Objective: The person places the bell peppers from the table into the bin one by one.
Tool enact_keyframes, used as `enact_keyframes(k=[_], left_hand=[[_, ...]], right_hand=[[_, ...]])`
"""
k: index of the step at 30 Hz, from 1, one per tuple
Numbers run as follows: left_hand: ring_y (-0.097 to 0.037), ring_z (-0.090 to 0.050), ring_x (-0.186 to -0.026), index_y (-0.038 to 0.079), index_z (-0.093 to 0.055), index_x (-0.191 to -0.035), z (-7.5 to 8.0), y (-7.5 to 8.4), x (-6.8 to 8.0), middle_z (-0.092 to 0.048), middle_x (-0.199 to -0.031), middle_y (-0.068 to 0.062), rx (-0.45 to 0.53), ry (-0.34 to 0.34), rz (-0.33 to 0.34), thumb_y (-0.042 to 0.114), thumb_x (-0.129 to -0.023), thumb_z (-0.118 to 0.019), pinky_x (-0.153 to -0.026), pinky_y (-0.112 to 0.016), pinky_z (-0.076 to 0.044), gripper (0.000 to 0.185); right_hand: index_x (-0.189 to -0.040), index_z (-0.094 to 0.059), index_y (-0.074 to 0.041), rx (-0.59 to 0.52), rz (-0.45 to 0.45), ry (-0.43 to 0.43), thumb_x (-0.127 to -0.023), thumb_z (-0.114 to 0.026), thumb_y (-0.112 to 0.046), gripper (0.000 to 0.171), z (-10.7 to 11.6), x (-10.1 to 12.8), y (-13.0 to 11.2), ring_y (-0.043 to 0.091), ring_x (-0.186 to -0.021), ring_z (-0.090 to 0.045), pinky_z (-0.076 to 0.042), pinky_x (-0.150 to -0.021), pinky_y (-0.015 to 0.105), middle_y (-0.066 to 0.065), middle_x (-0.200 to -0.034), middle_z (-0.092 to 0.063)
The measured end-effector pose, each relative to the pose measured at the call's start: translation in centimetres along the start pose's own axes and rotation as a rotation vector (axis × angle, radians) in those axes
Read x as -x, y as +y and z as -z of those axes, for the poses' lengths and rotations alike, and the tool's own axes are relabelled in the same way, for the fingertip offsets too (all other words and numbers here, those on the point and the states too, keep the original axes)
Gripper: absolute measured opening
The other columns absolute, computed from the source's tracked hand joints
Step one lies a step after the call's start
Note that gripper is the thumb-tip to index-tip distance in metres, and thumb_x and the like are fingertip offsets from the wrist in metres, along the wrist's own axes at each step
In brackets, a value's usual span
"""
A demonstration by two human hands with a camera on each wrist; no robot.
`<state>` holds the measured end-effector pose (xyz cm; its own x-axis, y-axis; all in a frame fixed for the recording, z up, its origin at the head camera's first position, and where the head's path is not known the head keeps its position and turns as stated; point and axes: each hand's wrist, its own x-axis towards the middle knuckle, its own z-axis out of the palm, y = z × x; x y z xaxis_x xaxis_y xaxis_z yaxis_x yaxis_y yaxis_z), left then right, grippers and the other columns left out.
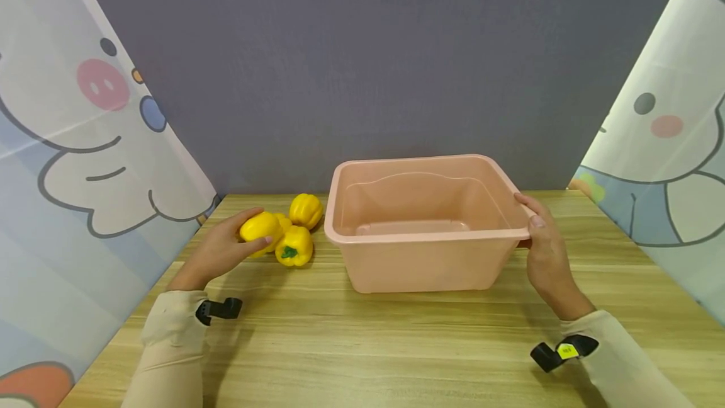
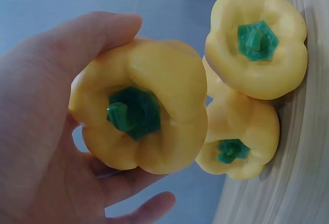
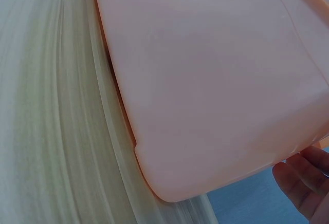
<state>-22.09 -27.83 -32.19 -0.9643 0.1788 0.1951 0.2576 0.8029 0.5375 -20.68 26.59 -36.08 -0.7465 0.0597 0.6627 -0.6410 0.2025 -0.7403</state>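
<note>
Both hands are at work on the wooden tabletop (image 1: pixel 396 345). Left hand (image 1: pixel 218 250) has its fingers and thumb curled round a yellow bell pepper (image 1: pixel 260 226), gripping it at the left end of a small cluster; the left wrist view shows this held pepper (image 2: pixel 139 131) cupped in the palm, its green stem facing the camera, thumb over the top and fingertips below. Two more yellow peppers lie just beside it on the tabletop, touching one another: the near pepper (image 1: pixel 294 246), with its green stem showing, and the far pepper (image 1: pixel 306 209) behind it. In the left wrist view both of them rest against the wood, stems turned toward the camera.

Right hand (image 1: pixel 544 257) grips the right rim of a pink plastic tub (image 1: pixel 425 263), thumb lying on top of the rim and the fingers tucked beneath it. The tub stands upright near the middle of the tabletop, just to the right of the peppers, its inside bare. From the right wrist view the tub's outer wall (image 3: pixel 216 90) fills most of the frame, with fingertips (image 3: pixel 303 180) at its lower edge.

Cartoon-printed curtains hang at either side, a grey wall behind
</note>
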Motion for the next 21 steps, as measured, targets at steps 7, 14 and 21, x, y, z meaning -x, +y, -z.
enact_keyframes(k=[7, 14, 21], left_hand=[[-0.036, -0.054, -0.119, 0.009, -0.041, -0.153, -0.4, 0.2, -0.2, -0.049, -0.145, -0.021, -0.026, 0.004, -0.028, 0.052, -0.094, -0.066, -0.095, -0.055, -0.045, 0.077], [-0.036, -0.055, -0.120, 0.010, -0.044, -0.152, -0.7, 0.5, -0.3, -0.050, -0.145, -0.020, -0.059, 0.009, -0.049, 0.054, -0.093, -0.067, -0.095, -0.057, -0.045, 0.077], [-0.031, -0.057, -0.110, 0.011, -0.045, -0.151, -1.2, 1.3, -0.6, -0.053, -0.143, -0.018, -0.069, 0.002, -0.076, 0.055, -0.092, -0.067, -0.088, -0.050, -0.048, 0.077]], right_hand=[[-0.147, -0.046, 0.001, -0.030, 0.003, 0.010, -0.110, -0.030, -0.021, 0.046, 0.0, 0.0, 0.1, 0.011, -0.090, -0.057, -0.048, -0.069, 0.016, 0.004, -0.132, -0.052], [-0.147, -0.045, 0.002, -0.065, 0.017, -0.007, -0.110, -0.029, -0.019, 0.046, -0.2, 0.0, 0.3, 0.010, -0.089, -0.058, -0.049, -0.069, 0.017, 0.006, -0.130, -0.054], [-0.149, -0.043, 0.002, -0.029, 0.013, -0.013, -0.110, -0.027, -0.020, 0.047, 0.1, 0.1, 0.1, 0.011, -0.090, -0.057, -0.049, -0.070, 0.017, 0.007, -0.131, -0.053]])
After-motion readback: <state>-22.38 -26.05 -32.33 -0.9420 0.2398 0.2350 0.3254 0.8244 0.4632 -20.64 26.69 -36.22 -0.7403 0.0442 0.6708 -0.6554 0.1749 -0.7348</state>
